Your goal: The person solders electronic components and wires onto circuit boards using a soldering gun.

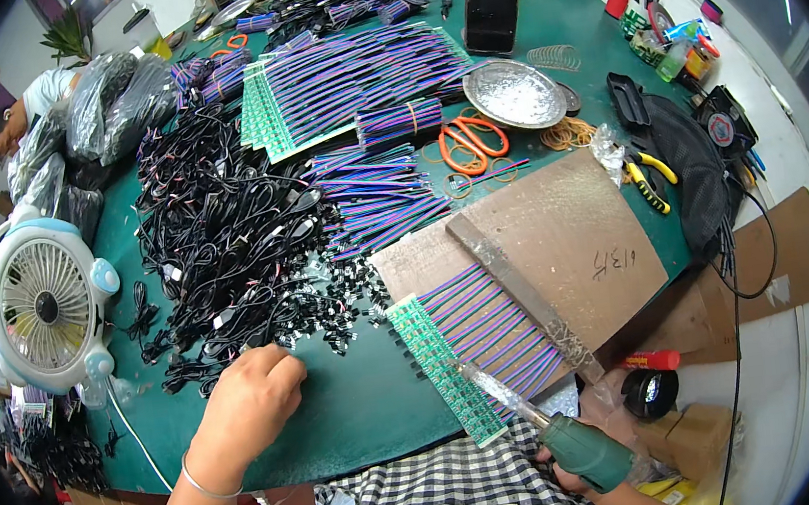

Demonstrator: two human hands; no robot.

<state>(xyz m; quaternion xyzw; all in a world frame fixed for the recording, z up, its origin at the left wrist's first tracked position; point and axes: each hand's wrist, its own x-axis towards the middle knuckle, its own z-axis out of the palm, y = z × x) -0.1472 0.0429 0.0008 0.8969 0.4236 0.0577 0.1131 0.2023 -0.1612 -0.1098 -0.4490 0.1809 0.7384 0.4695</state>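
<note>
My right hand (572, 480), mostly hidden behind it, grips a soldering iron (583, 451) with a thick green handle. Its metal tip reaches the green circuit board strip (445, 376), which lies slanted along the edge of a brown board (560, 226). Purple, blue and black wires (497, 331) run from the strip and pass under a flat metal bar (517, 290) across the brown board. My left hand (254, 396) rests with curled fingers at the near edge of a heap of black cables (234, 221). Whatever its fingers hold, if anything, is hidden.
Wired circuit strips (348, 86) lie stacked farther back, beside orange scissors (474, 144) and a round metal tin (516, 93). Yellow-handled pliers (652, 182) lie right, a phone (492, 4) stands behind, and a white fan (43, 300) stands left. Another person (38, 99) is far left.
</note>
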